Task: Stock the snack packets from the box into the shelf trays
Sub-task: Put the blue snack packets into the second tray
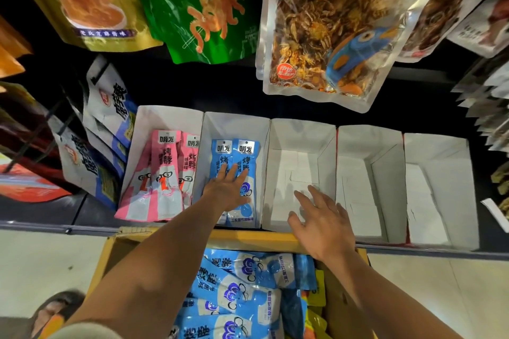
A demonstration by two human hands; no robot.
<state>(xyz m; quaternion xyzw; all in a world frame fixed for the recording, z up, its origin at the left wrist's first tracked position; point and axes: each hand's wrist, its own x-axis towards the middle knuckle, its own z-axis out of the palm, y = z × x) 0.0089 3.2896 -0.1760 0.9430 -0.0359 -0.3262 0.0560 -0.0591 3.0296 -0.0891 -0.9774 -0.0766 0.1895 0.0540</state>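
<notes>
Beyond the box [248, 238], packets [245, 157] are pressed flat by the spread left hand [225, 190] and are best squared to their tray [237, 124], while the right hand [322, 224] is spread and empty.

Your left hand [228, 190] and right hand [322, 223] are bare, your arms are bare too, a pale beige sleeve [82, 334] starts high on your left arm, and your blurry shoe [52, 311] looks dark with some orange.

- tray 3 [303, 135], tray 4 [366, 143], tray 5 [435, 151] had open tops, free room inside.
- tray 2 [237, 124] was part filled by packets [245, 153].
- hanging bag [325, 36] overhung tray 3's back.
- box [248, 238] rim stood just before the trays.
</notes>
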